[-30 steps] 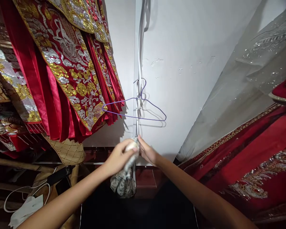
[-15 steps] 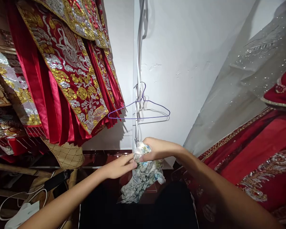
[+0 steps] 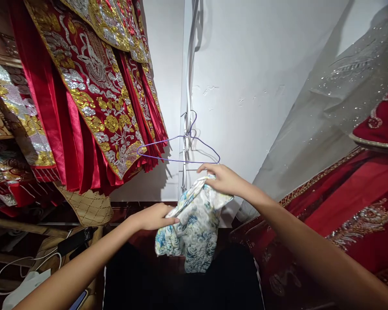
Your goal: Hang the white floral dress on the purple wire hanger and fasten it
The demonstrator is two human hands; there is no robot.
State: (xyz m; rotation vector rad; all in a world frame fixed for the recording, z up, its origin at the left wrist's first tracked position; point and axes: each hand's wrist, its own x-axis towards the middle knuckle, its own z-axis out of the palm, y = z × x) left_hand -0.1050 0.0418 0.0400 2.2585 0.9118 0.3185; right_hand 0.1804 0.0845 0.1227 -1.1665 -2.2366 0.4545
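Observation:
A small white garment with a blue and yellow floral print [image 3: 194, 228] hangs between my two hands, partly spread and creased. My left hand [image 3: 157, 217] pinches its upper left edge. My right hand [image 3: 224, 178] grips the upper right edge, just below a thin purple wire hanger [image 3: 181, 160]. The hanger carries nothing and hooks onto a white cable or strap [image 3: 188, 82] running down the wall. Garment and hanger look apart, though my right fingers come close to the hanger's lower right corner.
Red costumes with gold and silver embroidery [image 3: 97, 99] hang at the left. A sheer glittering veil [image 3: 310, 120] and a red beaded dress [image 3: 358, 193] stand at the right. Lower left, a wooden chair [image 3: 95, 241] bears a black device [image 3: 74, 241] and white cables [image 3: 19, 260].
The bunched garment has been spread wider between my hands. My right hand has moved up and right, and my left hand slightly left. The hanger has swung a little left.

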